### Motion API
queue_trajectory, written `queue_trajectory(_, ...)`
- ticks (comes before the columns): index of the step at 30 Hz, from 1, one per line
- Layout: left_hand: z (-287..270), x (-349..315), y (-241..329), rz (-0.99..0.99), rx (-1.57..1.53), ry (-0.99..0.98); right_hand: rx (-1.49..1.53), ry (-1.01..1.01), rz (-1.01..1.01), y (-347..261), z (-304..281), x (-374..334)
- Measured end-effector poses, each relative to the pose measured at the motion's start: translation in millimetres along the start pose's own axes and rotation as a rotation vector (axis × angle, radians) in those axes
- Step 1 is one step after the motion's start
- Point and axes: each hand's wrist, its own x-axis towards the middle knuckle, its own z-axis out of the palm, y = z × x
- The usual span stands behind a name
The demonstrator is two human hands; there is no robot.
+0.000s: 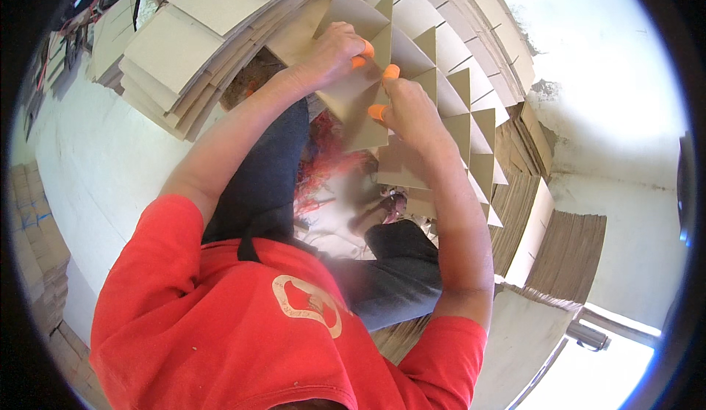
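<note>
A cardboard divider grid (pixel 450 95) of interlocked tan strips stands in front of me, its cells open upward. My left hand (pixel 340 51) is closed on the near left part of the grid, with orange covers on two fingertips. Close beside it, my right hand (pixel 410 108) pinches a cardboard strip of the same grid, also with orange fingertip covers. The strip edges between the fingers are partly hidden by the hands. Below the hands a cardboard panel (pixel 365 127) of the grid hangs down toward my legs.
Stacked cardboard sheets (pixel 180 42) rise at the left. Slotted cardboard pieces (pixel 491 24) lie beyond the grid. More cardboard bundles (pixel 565 255) stand at the right by the white wall (pixel 618 101). Tangled red strands (pixel 323 160) lie on the floor between my legs.
</note>
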Motion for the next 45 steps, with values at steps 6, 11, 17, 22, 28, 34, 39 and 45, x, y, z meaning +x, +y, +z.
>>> queue_trajectory(6,-12,6,24,0.234,0.094,-0.053,0.181,0.545,0.06,77,-6,-18)
queue_trajectory(11,5,29,39,0.331,0.207,-0.318,-0.438,0.756,0.453,218,26,-76)
queue_trajectory(17,29,68,46,0.308,0.196,-0.416,0.289,0.494,0.171,133,32,-103)
queue_trajectory(22,59,89,40,0.295,0.173,-0.692,0.136,0.489,0.166,94,34,-131)
queue_trajectory(28,20,123,68,0.255,0.077,-0.089,-0.356,1.116,-0.321,42,-29,-192)
queue_trajectory(34,-94,183,131,0.246,0.385,0.237,-0.551,1.065,0.197,98,-10,-217)
queue_trajectory(39,-132,172,50,0.336,1.034,0.214,-0.364,0.84,0.595,157,23,-243)
queue_trajectory(45,-147,92,-69,-0.241,1.268,-0.186,-0.561,0.872,0.715,199,24,-265)
